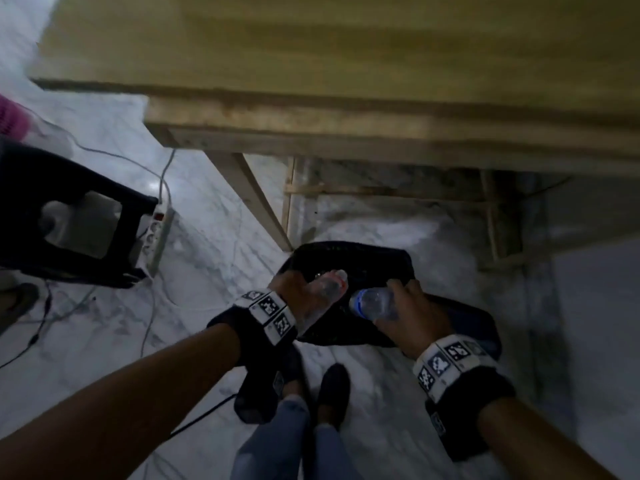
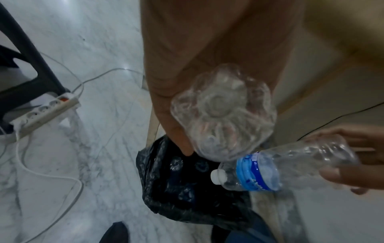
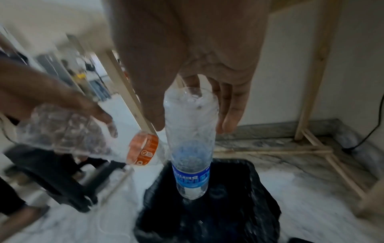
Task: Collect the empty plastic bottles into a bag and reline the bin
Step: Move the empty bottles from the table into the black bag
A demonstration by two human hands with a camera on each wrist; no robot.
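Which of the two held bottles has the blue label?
The bottle in the right hand, the blue-label bottle; the left hand's orange-label bottle differs.

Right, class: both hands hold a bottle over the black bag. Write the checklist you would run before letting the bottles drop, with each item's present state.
1. Left hand grips the orange-label bottle: ok.
2. Right hand grips the blue-label bottle: ok.
3. Black bag mouth open below: ok.
4. Both bottles above the opening: ok.
5. Bottles empty: blue-label looks empty; orange-label cannot tell.
6. Room left in the bag: cannot tell.
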